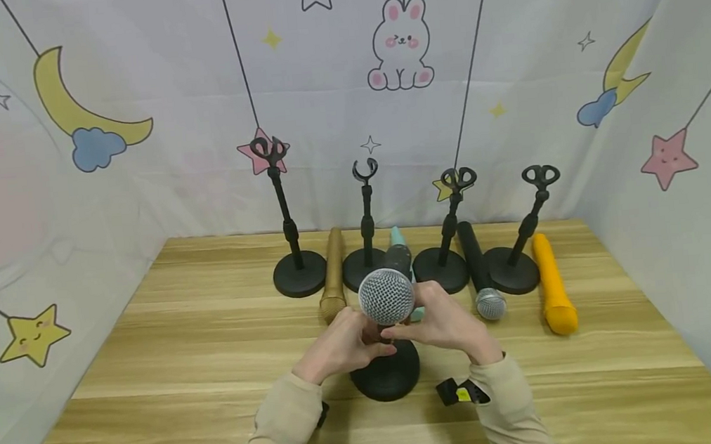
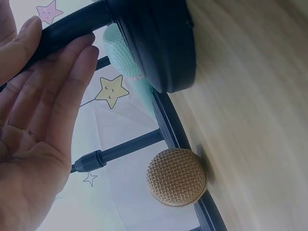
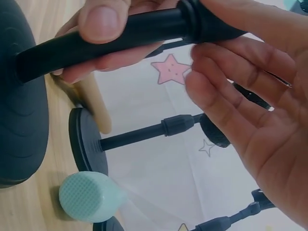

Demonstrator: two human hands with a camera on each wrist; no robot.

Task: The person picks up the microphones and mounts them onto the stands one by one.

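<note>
Microphone stand [image 1: 387, 381], centre stage at the table's [image 1: 153, 381] near side, silver-headed microphone [image 1: 387, 297] above! Left hand [image 1: 345, 343] grips the pole [image 3: 154, 28], apparently for steadiness; right hand [image 1: 443, 319] curls around the collar [image 3: 190, 20], probably keeping everything aligned.

A pale, cartoon-printed curtain [image 1: 325, 90] hangs behind and beside a wood-grain table [image 1: 201, 341].

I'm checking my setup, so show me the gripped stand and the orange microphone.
Gripped stand [image 3: 151, 29]: right wrist view, on its pole.
Orange microphone [image 1: 551, 277]: head view, on its handle.
</note>
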